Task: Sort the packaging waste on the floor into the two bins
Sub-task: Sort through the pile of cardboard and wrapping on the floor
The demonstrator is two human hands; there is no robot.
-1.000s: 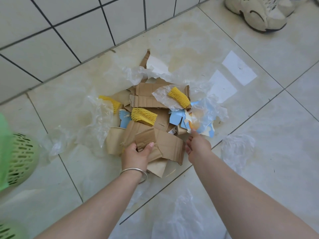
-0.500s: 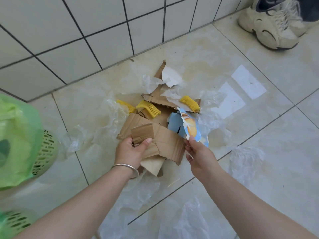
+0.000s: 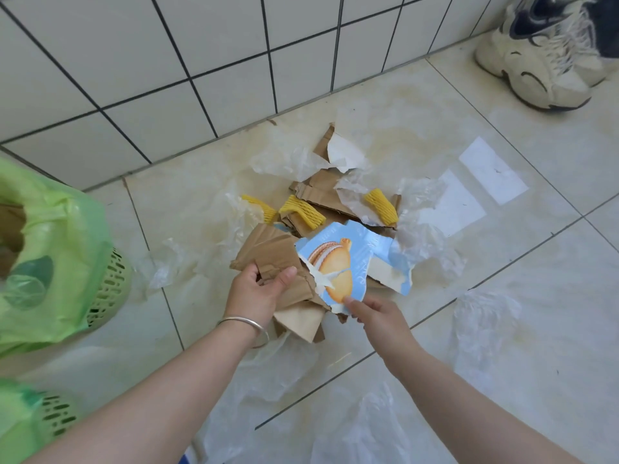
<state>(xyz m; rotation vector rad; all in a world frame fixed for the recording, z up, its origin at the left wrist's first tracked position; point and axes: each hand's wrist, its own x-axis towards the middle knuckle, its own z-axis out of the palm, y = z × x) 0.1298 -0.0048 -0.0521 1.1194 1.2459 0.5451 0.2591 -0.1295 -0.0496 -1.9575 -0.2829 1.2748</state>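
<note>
Hands outstretched: left (image 3: 259, 293) grips cardboard (image 3: 271, 252), right (image 3: 375, 314) pinches blue wrapper (image 3: 348, 259).

Head view, steeply downward (close)

sneakers (image 3: 539, 61): top right, on floor | tiled wall (image 3: 167, 61): behind

Matt brown cardboard (image 3: 268, 254); glossy printed carton (image 3: 338, 262); crinkled clear plastic film (image 3: 482, 316).
</note>
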